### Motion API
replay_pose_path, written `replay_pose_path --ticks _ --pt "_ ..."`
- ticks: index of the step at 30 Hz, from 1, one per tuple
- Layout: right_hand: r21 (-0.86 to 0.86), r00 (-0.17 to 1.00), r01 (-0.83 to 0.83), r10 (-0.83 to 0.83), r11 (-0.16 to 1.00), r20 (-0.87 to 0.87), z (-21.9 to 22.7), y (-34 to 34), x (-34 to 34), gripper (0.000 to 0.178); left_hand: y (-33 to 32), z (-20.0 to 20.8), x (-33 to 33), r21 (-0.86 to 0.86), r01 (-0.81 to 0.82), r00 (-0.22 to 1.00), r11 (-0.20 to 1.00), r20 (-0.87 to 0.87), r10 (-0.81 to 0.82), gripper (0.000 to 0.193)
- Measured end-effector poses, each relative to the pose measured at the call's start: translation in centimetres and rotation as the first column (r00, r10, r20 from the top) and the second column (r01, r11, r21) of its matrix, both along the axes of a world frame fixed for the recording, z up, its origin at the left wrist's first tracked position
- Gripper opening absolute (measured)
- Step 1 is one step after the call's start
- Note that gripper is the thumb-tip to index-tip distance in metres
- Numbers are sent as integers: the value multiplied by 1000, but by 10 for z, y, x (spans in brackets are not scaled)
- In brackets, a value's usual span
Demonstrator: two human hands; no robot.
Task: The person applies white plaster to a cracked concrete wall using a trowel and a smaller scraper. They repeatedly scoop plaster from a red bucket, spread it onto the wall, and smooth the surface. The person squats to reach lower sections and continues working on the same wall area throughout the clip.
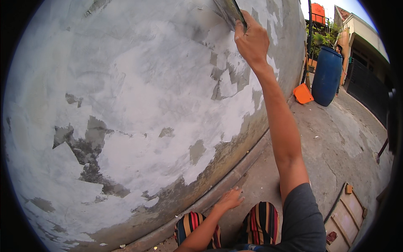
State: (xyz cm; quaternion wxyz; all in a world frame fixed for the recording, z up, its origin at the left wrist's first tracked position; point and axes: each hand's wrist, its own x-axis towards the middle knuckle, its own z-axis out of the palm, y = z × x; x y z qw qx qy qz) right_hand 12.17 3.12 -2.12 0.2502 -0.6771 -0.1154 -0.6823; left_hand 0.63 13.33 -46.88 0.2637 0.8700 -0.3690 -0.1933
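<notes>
My right hand (pixel 254 42) is raised at the top of the view, its fingers closed around the edge of a flat plastering blade (pixel 228 13). The blade lies at or very near the wall (pixel 138 88); its far end runs out of view. White filler covers the wall unevenly, with bare grey and dark patches showing at the lower left and just below my right hand. Low by my knees, my left hand (pixel 230 199) is held out over the ground near the wall's foot, its fingers apart and nothing in it.
A ledge (pixel 228 182) runs along the wall's base. Farther right stand a blue barrel (pixel 326 75) and an orange dustpan (pixel 303 93), with a person (pixel 339 50) partly hidden behind the barrel. A wood-framed panel (pixel 344 218) lies on the concrete at the lower right.
</notes>
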Motion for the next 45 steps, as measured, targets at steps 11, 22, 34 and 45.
replay_pose_path --ticks 11,22,34,45 --pt "-326 992 25 17 945 126 -22 36 -20 34 -7 -7 0 -1 -22 999 1000 -25 22 43" --pt "-327 968 5 78 945 239 -62 10 -11 45 -2 4 -2 47 -9 1000 999 -16 10 42" --pt "-409 989 37 24 912 145 -62 47 -22 46 2 5 -2 5 -17 999 1000 -35 17 43" --pt "-88 997 48 -42 995 68 -1 -16 5 23 -5 -5 -4 26 1 1000 1000 30 -2 47"
